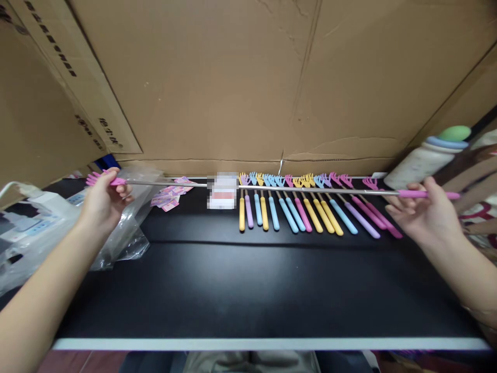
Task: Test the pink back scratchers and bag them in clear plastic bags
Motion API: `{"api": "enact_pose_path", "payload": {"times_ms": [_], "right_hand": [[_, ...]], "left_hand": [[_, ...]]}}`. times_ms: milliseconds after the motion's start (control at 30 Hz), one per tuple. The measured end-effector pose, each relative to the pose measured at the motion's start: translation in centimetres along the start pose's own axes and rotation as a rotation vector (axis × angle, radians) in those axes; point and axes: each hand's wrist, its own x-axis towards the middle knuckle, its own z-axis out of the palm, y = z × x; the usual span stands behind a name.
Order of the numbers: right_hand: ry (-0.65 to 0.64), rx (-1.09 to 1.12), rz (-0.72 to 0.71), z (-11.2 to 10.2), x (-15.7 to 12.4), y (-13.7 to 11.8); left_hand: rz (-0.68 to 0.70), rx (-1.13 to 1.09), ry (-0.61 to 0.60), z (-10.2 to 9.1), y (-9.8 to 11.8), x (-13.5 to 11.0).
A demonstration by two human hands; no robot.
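Observation:
I hold a pink telescopic back scratcher (272,187) stretched out to full length across the black table (248,290). My left hand (103,202) pinches its pink claw end at the left. My right hand (425,215) grips its pink handle at the right. The thin metal rod spans between them, above a row of several retracted back scratchers (310,207) with yellow, blue, purple and pink handles lying side by side at the back of the table.
Clear plastic bags (128,233) and small pink packets (171,197) lie at the left, beside a white device (34,217). A white bottle with a green cap (427,155) leans at the right. Cardboard walls (248,77) close off the back.

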Motion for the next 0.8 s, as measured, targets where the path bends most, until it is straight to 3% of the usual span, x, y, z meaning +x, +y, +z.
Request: {"api": "enact_pose_path", "payload": {"times_ms": [167,367,533,667,800], "right_hand": [[0.118,-0.070,-0.053,-0.7,1.0,0.1],[0.232,-0.122,-0.145,-1.7,2.2,0.3],[0.304,-0.165,-0.280,-2.6,3.1,0.1],[0.294,-0.175,-0.315,-3.0,3.5,-0.1],[0.175,-0.146,-0.186,-3.0,3.3,-0.4]], "left_hand": [[0.062,0.063,0.059,-0.1,-0.4,0.3],[0.297,0.180,0.213,-0.2,-1.2,1.1],[0.467,0.363,0.134,-0.4,-1.1,0.8],[0.486,0.399,0.163,-0.6,-0.5,0.7],[0.410,0.359,0.177,-0.7,-0.1,0.8]]}}
